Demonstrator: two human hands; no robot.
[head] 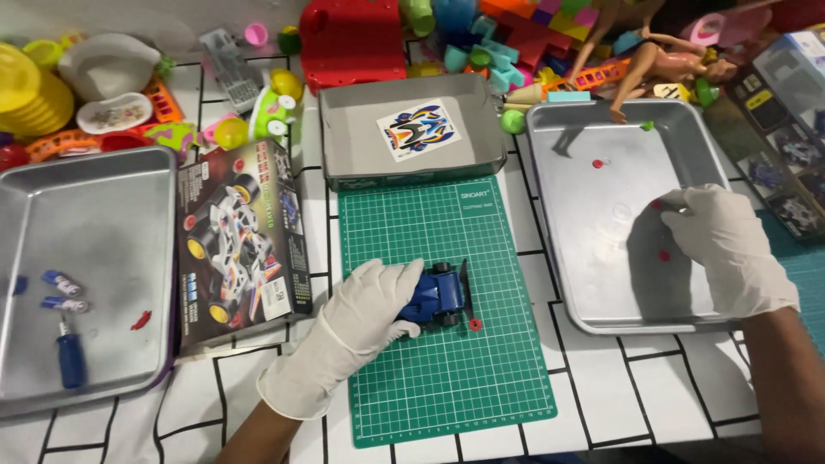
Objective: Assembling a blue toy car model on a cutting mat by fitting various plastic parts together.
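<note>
On the green cutting mat (447, 378), the left hand (357, 331) clamps the blue toy car (438, 296) steady; the right hand (726, 245), reaching into the metal tray (619, 283), pinches 1 small red part (657, 204).

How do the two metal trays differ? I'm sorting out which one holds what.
The left tray holds a blue-handled screwdriver, two small batteries and a red piece; the right tray holds only a few tiny red parts. The right hand reaches into the right tray; no hand is in the left tray. The left hand holds a blue toy car on the green mat. Both trays are shallow, rectangular, silvery.
</note>
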